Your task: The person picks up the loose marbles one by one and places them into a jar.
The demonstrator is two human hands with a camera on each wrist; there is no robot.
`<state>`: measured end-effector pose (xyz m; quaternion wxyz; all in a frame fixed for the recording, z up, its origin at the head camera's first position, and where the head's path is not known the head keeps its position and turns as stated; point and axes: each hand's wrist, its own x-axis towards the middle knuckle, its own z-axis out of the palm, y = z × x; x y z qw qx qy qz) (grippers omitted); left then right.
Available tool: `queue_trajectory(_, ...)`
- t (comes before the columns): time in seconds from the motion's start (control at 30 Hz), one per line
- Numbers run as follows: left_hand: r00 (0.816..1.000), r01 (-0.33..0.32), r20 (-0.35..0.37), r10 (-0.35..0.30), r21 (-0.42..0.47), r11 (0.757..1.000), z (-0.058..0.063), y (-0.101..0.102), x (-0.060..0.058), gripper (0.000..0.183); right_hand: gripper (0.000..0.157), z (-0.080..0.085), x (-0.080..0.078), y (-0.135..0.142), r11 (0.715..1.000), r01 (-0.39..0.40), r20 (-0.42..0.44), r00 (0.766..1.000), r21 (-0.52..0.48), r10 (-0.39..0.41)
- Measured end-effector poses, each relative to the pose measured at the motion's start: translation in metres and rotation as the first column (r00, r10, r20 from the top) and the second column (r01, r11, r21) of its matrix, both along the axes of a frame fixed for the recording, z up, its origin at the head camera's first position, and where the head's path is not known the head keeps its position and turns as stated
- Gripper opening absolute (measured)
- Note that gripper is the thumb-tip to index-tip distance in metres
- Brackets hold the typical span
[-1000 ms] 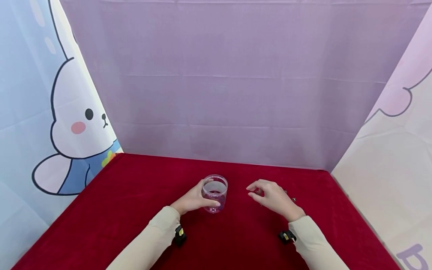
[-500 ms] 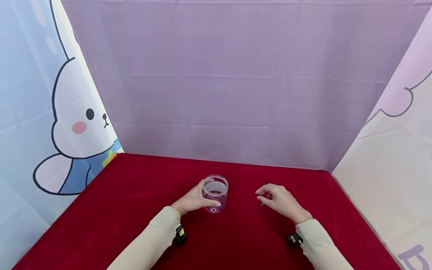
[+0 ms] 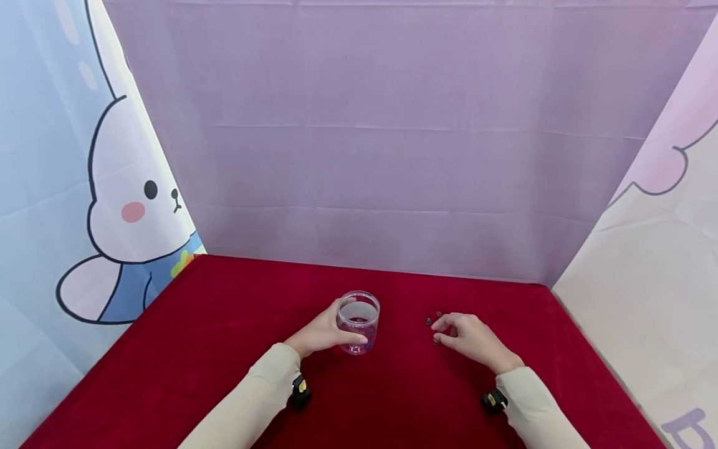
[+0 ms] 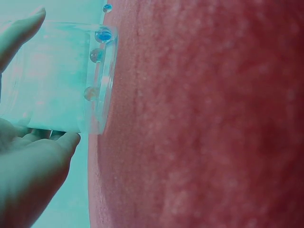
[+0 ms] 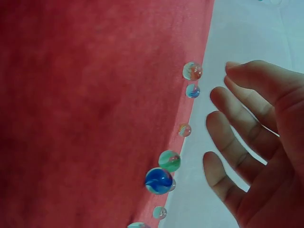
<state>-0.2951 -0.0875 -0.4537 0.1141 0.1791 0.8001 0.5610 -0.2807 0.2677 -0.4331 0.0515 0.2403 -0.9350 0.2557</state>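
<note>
"Where is the jar?"

"The clear jar (image 3: 359, 312) stands upright on the desk (image 3: 359, 411), near the middle, with its mouth facing up."

"Who has hold of it?"

"The left hand (image 3: 322, 333). It grips the jar from the side, thumb on the near wall and fingers round the far one."

"Anything inside?"

"A few marbles (image 4: 103, 34) low down by the base, one of them blue."

"And the other hand?"

"The right hand (image 3: 471, 340) is well apart from the jar, low over the desk. Its fingers are loosely bent and spread. More glass balls lie around its fingertips: a big blue one (image 5: 158, 181), a green one (image 5: 169, 161) just beside it, and an orange and clear one (image 5: 192, 71). I can't tell if the thumb touches the nearest."

"What's around all that?"

"Red cloth over the desk, pale sleeves (image 3: 255, 390) on both arms, a lilac curtain (image 3: 359, 143) behind, and a white rabbit (image 3: 140, 231) printed on the left-hand sheet (image 3: 33, 249)."
</note>
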Motion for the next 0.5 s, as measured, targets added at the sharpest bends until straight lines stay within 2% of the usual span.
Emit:
queue_trajectory(0.23,1.000,-0.004,0.003,0.004,-0.004,1.000,0.0019,0.0003,0.0009,0.097,0.012,-0.0035,-0.0006,0.0011,0.999,0.000,0.054,0.999,0.046,-0.003)
queue_trajectory(0.5,1.000,-0.011,0.006,0.011,-0.011,1.000,0.0021,0.0000,0.0017,0.097,0.014,-0.0032,0.0006,-0.0016,0.999,-0.027,0.135,0.991,0.032,0.022)
